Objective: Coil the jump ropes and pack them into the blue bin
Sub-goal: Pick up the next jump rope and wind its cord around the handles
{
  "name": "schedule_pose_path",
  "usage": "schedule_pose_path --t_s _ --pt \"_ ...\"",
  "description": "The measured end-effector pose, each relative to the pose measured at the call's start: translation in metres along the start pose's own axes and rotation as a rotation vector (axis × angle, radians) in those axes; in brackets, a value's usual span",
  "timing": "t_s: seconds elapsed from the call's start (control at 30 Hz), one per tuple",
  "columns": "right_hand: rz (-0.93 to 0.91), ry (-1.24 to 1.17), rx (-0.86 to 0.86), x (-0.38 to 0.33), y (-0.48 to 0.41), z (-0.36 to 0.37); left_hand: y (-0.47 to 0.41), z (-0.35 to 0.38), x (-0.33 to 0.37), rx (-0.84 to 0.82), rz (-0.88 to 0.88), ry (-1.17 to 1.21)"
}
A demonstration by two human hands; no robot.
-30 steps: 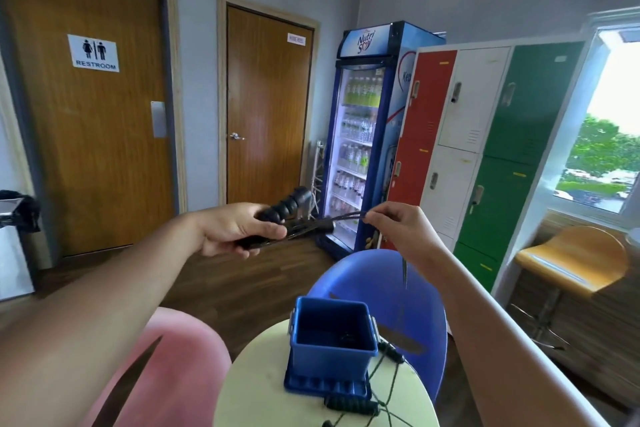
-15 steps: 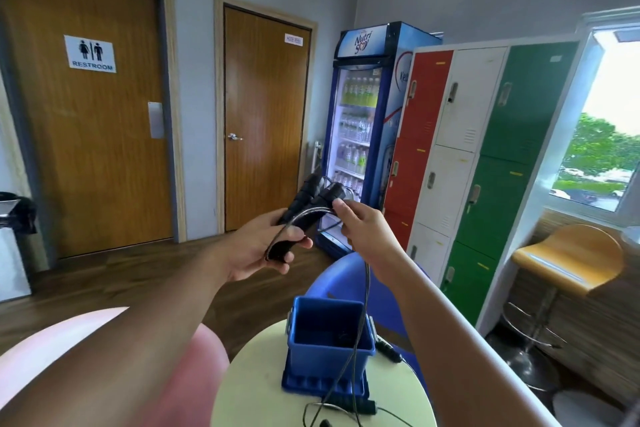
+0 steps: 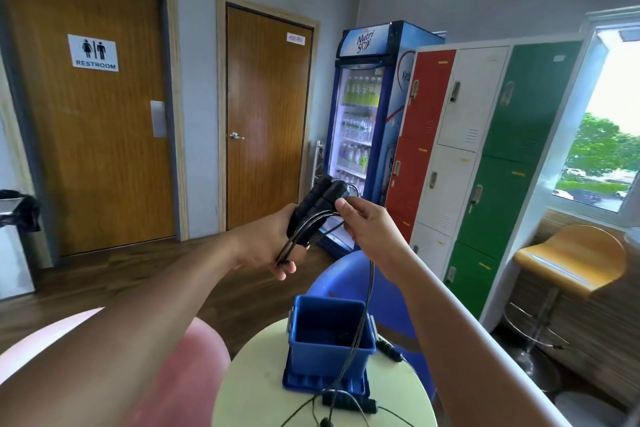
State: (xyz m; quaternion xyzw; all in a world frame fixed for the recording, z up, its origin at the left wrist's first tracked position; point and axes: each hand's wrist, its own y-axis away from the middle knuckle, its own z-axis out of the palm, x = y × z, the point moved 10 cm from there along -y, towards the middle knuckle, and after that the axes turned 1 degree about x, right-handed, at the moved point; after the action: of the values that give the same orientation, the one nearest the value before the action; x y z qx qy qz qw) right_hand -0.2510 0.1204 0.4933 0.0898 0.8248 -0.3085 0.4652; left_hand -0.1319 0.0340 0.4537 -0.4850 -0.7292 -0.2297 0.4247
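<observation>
Indoors, RESTROOM sign (image 3: 92, 53), Nutri Soy fridge (image 3: 367, 135), left hand (image 3: 270, 243) gripping handles (image 3: 317, 204), right hand (image 3: 370, 225) pinching cord (image 3: 367, 298)

The bin (image 3: 329, 333) stands on the surface (image 3: 249, 392), a rope handle (image 3: 349, 404) before it, a chair (image 3: 349, 274) behind it, lockers (image 3: 485, 149) further right.

The left hand (image 3: 266, 246) covered the lower ends of the black handles (image 3: 320, 201), so I could not see them. The cord (image 3: 370, 288) was lost behind the right hand (image 3: 367, 229). Something dark lay inside the blue bin (image 3: 304, 359), too dim to tell. The bottom edge cut the table (image 3: 249, 388). The small sign (image 3: 296, 38) on the second door (image 3: 266, 121) was unreadable for me.
</observation>
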Motion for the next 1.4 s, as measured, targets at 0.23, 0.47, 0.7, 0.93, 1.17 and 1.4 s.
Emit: schedule_pose_path --t_s 0.23,0.47,0.7,0.93,1.17,1.4 --pt "0.022 0.061 0.021 0.000 -0.001 -0.005 -0.003 -0.017 -0.001 0.271 -0.021 0.028" --pt "0.095 0.128 0.098 0.006 -0.004 -0.040 0.000 -0.033 -0.036 0.419 -0.174 0.600" --pt "0.329 0.223 -0.199 0.062 0.013 -0.009 -0.005 -0.043 -0.057 0.525 -0.150 1.028" --pt "0.406 0.046 -0.628 0.071 0.046 0.046 -0.019 -0.046 -0.048 0.607 -0.095 1.150" --pt "0.337 -0.040 -0.546 0.068 0.038 0.036 -0.017 -0.080 -0.065 0.820 -0.086 1.337" --pt "0.236 0.182 -0.525 0.056 0.033 0.032 -0.014 -0.084 -0.101 0.913 -0.280 0.868"
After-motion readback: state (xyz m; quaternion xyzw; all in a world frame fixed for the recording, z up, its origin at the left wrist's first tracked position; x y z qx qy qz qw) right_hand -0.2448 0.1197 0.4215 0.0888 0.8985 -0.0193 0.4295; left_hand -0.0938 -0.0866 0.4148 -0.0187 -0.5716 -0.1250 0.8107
